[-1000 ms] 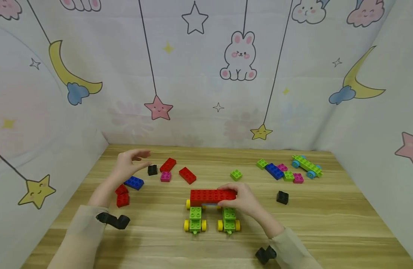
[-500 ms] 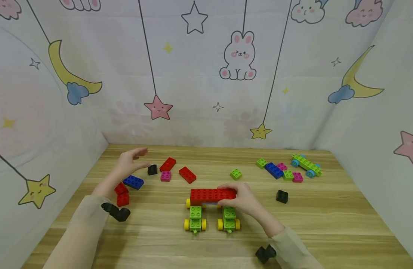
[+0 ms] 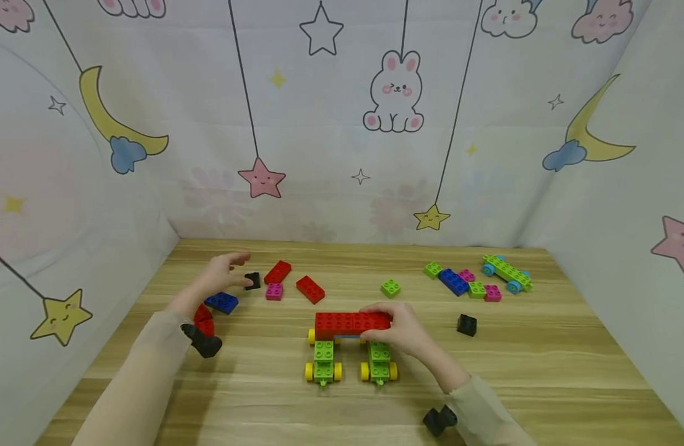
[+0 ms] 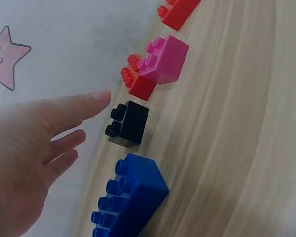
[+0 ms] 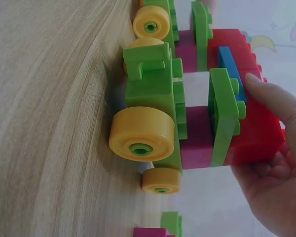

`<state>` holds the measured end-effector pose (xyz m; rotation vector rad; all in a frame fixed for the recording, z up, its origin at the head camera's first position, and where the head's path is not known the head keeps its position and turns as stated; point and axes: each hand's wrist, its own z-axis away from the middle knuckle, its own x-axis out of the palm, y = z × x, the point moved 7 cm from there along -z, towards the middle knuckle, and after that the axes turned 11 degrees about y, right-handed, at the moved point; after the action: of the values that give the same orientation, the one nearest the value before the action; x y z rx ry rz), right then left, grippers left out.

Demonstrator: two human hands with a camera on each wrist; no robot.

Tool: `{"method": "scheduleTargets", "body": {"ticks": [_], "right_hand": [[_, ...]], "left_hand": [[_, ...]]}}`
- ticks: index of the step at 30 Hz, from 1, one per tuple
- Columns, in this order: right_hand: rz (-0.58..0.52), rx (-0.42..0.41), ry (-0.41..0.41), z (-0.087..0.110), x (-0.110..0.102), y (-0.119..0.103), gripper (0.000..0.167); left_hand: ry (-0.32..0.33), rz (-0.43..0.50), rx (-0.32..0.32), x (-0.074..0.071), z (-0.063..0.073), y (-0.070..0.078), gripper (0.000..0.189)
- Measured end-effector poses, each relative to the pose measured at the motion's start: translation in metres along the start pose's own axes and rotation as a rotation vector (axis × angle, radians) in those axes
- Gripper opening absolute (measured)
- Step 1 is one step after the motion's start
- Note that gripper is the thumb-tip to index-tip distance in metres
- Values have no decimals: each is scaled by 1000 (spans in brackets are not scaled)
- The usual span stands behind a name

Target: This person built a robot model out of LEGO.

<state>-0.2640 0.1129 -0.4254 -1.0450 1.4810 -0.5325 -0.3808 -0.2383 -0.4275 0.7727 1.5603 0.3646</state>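
Note:
My left hand hovers with fingers apart beside a black brick; in the left wrist view the fingertips are close to its studs, and nothing is held. A blue brick lies just below that hand. My right hand grips the right end of a row of red bricks, thumb on the near side and fingers on the far side. These red bricks top a build on two green wheeled bases with yellow wheels. Pink bricks show between base and top in the right wrist view.
Red bricks and a pink brick lie right of the black brick. Toward the back right are a blue brick, several small green and pink bricks, and a green car base with blue wheels. Another black brick lies at right.
My left hand has come down and slightly right, its thumb now overlapping the black brick's edge in the head view. The right hand and the build have stayed in place.

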Motion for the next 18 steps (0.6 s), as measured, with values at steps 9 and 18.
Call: {"method": "scheduleTargets", "body": {"ticks": [9,18], "right_hand": [[10,2,0,0,-1,-1,40],[5,12,1,0,-1,0,40]], "left_hand": [[-87,-54,12,14,-7,-6,65],[-113,-53,-13,23,-9,-8,61]]}}
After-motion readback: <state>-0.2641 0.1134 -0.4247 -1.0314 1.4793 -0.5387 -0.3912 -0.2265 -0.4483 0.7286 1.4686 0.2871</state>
